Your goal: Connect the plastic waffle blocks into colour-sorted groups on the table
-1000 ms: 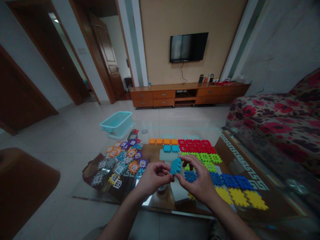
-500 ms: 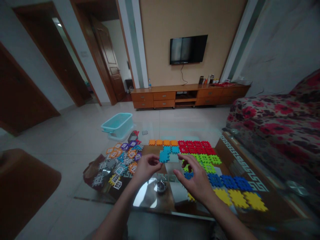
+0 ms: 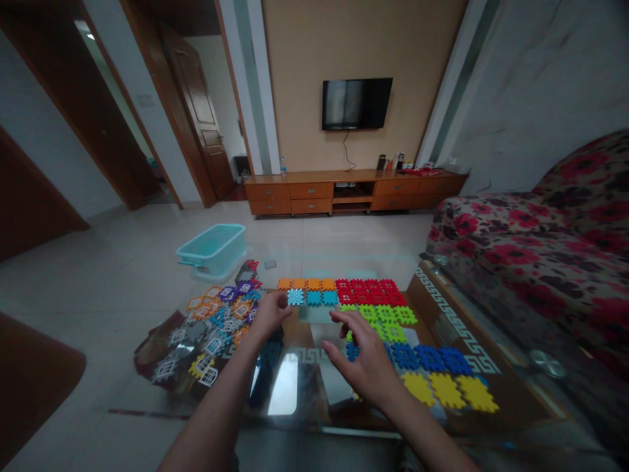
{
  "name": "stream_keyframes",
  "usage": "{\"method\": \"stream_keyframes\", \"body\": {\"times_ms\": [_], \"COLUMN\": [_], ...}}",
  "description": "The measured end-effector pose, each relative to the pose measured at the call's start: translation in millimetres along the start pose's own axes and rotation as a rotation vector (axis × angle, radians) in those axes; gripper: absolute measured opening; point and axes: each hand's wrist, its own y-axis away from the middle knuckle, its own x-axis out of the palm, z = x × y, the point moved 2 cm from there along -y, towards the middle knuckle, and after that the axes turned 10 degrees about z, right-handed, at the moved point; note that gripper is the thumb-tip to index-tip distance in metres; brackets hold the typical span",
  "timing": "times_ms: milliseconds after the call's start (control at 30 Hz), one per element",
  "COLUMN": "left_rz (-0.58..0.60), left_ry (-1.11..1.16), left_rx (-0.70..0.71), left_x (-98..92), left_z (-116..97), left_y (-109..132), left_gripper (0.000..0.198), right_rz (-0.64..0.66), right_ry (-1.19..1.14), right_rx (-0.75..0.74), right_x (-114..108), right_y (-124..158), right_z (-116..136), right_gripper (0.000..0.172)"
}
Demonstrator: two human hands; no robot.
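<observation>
- Left hand (image 3: 269,314) curled, fingertips just beside a pale blue plastic tile (image 3: 295,297), contact unclear
- Right hand (image 3: 361,362) spread, empty, above the glass table (image 3: 455,321)
- Colour-grouped tile rows (image 3: 368,295), apart from a mixed heap (image 3: 216,324)

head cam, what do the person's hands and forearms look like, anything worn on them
The left hand and right hand are both bare, with no gloves. The left forearm and right forearm are bare too, with no sleeve in view. No watch, bracelet or ring can be made out, though the picture is dim. No tape or markings show.
</observation>
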Motion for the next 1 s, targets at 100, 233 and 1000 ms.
{"method": "stream_keyframes", "body": {"times_ms": [100,233,1000], "left_rz": [0.027,0.072,0.168], "left_ry": [-0.008,-0.019,-0.092], "left_rx": [-0.018,-0.040,-0.060], "left_x": [1.2,5.8,20.2], "left_z": [4.5,10.7,22.1], "left_y": [-9.7,-19.6,-40.7], "left_gripper": [0.014,0.010,0.004], "right_rz": [0.009,0.026,0.084], "right_ry": [-0.003,-0.004,0.027], "right_rx": [0.000,0.004,0.016], "right_x": [0.1,-0.5,2.3], "right_y": [1.1,1.2,-0.6], "right_z": [0.2,-1.2,-6.8], "right_gripper": [0.041,0.039,0.036]}}
